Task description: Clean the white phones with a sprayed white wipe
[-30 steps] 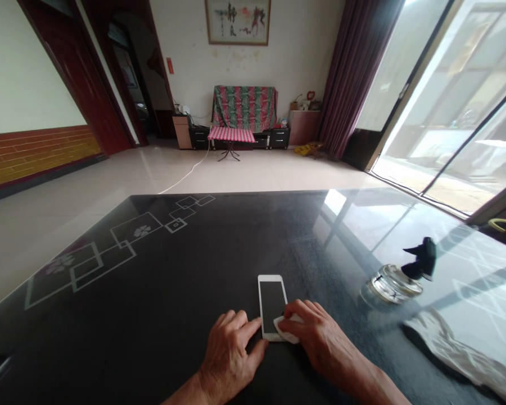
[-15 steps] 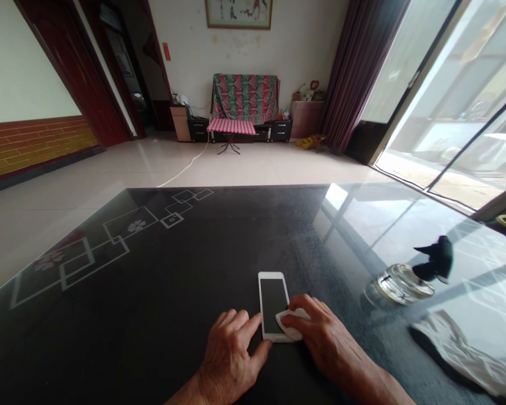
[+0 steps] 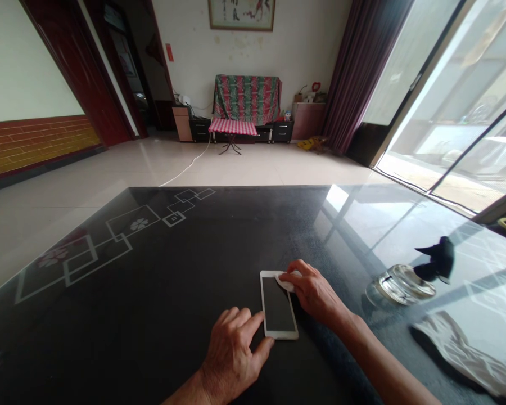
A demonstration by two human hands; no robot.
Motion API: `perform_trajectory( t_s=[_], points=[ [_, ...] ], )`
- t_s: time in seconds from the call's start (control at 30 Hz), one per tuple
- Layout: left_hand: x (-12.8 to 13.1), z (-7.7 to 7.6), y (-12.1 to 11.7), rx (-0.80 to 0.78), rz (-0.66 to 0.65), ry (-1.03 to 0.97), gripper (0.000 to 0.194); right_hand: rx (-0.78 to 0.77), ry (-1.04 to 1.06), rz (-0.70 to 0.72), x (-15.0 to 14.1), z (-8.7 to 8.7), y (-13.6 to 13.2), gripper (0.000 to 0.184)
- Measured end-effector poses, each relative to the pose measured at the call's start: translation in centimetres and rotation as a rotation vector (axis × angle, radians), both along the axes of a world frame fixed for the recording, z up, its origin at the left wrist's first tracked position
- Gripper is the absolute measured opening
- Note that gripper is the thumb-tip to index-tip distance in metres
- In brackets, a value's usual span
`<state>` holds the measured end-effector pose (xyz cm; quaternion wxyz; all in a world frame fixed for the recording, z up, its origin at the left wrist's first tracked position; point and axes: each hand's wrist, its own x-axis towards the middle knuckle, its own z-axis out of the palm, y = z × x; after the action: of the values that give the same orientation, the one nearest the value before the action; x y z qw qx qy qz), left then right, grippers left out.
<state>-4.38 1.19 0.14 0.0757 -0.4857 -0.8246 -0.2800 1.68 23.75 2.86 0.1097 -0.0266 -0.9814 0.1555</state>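
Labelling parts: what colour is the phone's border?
The phone has a white border, best seen in the head view.

Phone: white, dark grey screen. Pad: white. Tabletop: black, pale grey squares-and-flowers pattern. Cloth: greyish white. Small table: red-and-white check. Curtain: purple.

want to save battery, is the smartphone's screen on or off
It looks off: the smartphone has a dark screen, with no lit icons or text visible.
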Motion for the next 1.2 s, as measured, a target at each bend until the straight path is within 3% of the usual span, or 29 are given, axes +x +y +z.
perform_trajectory(
  t_s=[0.17,0.5,0.67,0.9,1.2],
  points=[
    [-0.1,-0.3,0.0,0.008,0.000,0.006,0.026,0.024,-0.004,-0.027,-0.5,0.0,0.1,0.041],
    [-0.1,0.1,-0.1,-0.002,-0.018,0.005,0.023,0.003,-0.123,0.000,4.2,1.7,-2.7,0.034],
    [-0.1,0.1,0.0,0.026,-0.015,0.022,0.024,0.053,-0.115,-0.021,2.9,1.9,-2.0,0.036],
    [-0.1,-0.1,0.0,0.043,-0.014,0.037,0.025,0.097,-0.092,-0.050,0.0,0.5,-0.4,0.040],
    [-0.3,-0.2,0.0,0.044,-0.033,0.056,0.025,0.086,-0.129,-0.054,1.4,1.0,-1.1,0.035]
  ],
)
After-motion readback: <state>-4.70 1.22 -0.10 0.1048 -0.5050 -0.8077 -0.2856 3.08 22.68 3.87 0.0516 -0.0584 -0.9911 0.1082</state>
